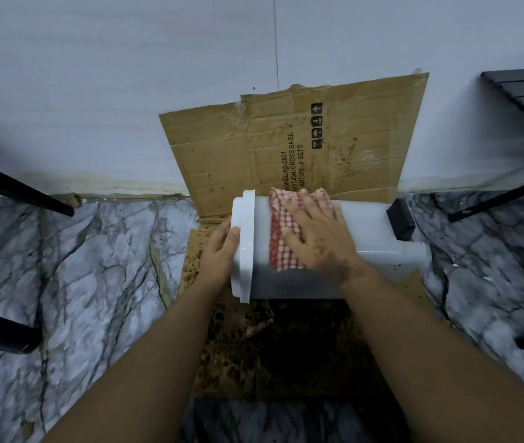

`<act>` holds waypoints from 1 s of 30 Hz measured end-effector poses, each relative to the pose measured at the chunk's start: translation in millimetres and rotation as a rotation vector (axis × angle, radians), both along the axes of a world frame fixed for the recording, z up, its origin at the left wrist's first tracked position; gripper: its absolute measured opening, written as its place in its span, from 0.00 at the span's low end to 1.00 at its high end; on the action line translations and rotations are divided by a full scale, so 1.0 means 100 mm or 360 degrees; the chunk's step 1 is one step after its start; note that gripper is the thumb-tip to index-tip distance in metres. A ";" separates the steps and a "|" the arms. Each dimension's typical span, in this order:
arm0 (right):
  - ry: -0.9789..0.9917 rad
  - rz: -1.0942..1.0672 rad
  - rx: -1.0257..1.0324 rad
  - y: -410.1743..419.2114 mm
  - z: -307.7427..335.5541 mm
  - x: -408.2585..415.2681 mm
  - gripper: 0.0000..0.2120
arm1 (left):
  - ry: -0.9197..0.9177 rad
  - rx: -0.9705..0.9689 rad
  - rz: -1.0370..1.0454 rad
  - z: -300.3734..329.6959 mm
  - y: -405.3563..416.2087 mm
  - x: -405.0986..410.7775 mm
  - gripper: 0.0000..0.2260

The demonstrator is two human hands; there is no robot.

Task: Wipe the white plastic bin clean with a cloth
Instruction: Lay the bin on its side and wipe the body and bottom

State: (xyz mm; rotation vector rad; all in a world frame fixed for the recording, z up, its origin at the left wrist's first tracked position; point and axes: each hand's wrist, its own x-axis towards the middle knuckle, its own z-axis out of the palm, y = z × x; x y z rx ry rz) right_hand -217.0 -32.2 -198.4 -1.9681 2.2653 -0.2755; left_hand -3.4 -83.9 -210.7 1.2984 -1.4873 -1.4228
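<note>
Lying on its side on stained cardboard point(286, 346) over the floor, the white plastic bin point(366, 231) runs its long axis from the left hand point(219, 251), which grips the rim, across beneath the right hand point(318, 238). That right hand presses flat, fingers spread, on the checked cloth point(281, 225) draped over the upper wall, nearer the rim than the base. Judged unseen: the bin's interior, its underside and far wall, and the purpose of the black fitting point(400, 219) at the base end.

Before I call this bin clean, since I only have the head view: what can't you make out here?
- Bin underside and far side: turned away from the camera.
- Bin interior: the rim faces left, with the left hand at it.
- Surface under the checked cloth: covered by cloth and right hand.
- Cardboard print: start of each line hidden behind the bin and cloth.
- Black block at the bin's right end: what it is, unclear.
</note>
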 end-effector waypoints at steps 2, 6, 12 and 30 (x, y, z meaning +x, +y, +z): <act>0.0042 -0.0122 -0.0006 0.10 -0.03 -0.25 0.35 | 0.0001 -0.0008 0.0018 0.02 0.01 0.00 0.14; 0.0085 -0.0382 0.0001 0.21 0.00 -0.39 0.37 | 0.0017 -0.0012 0.0026 -0.03 -0.01 0.01 0.16; 0.0008 -0.0074 -0.0042 -0.15 0.11 0.50 0.32 | -0.0013 -0.0025 0.0055 -0.06 -0.01 0.00 0.15; 0.0074 -0.0127 -0.0045 0.62 -0.06 -0.79 0.36 | -0.0042 -0.0058 0.0061 0.00 0.06 -0.06 0.13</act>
